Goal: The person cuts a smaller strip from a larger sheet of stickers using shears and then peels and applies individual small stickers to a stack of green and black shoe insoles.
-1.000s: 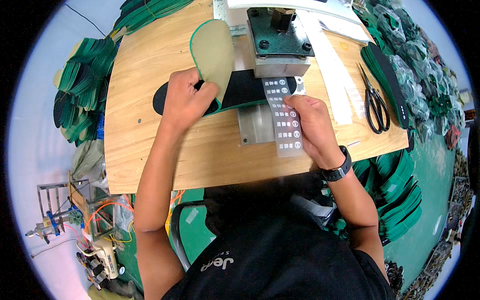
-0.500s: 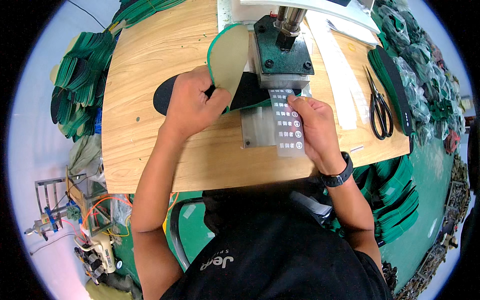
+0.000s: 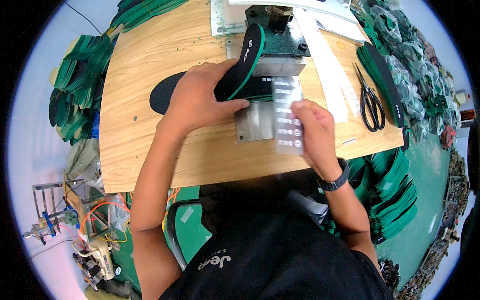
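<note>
White marks (image 3: 266,80) now show on the flat insole (image 3: 165,92), so that print looks done; the right hand (image 3: 318,131) pinches the strip (image 3: 286,117), but the left hand (image 3: 199,93) I can't tell.

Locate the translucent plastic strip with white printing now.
In the head view, right of centre, the strip is in the right hand, pictured just below the silver metal press block.

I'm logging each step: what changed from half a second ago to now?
The dark-topped metal press block has risen; white print now shows on the flat black insole. The left hand has opened from its fist; the raised green-edged insole shows black instead of beige, leaning right. The right hand keeps its clear printed plastic strip; the black metal scissors stayed.
</note>
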Available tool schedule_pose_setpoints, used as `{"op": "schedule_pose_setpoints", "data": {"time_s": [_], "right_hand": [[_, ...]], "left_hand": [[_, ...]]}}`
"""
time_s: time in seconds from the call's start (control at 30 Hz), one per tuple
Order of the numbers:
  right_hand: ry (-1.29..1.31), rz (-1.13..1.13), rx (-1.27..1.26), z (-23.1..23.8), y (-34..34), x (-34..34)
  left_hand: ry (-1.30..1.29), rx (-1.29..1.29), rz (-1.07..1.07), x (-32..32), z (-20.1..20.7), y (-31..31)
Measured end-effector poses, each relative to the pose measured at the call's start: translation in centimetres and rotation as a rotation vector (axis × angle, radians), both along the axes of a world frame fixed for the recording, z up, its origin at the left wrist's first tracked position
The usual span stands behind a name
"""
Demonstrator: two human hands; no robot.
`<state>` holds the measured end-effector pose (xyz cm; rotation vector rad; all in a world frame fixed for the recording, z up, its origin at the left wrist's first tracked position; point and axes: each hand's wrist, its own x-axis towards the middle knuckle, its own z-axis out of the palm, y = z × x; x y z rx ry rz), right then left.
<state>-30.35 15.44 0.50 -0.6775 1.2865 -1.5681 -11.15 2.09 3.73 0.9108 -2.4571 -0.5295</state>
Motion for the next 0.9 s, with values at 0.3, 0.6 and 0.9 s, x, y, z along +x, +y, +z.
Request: {"op": "schedule_pose_setpoints", "data": {"time_s": [0.3,0.6,0.9], "right_hand": [[-0.119,0.058,0.111,0.6,-2.1,-0.8],[-0.039,0.117,0.17,0.0,-2.5,-0.5],[0.009,0.144,0.2,-0.5,-2.5,-0.9]], "left_hand": [[0.632,0.379,0.08,1.1,-1.3,-1.4],[0.55,0.322,0.068,0.6,-1.7,-1.4],[0.303,0.291,0.21,0.5,0.3,-0.2]]}}
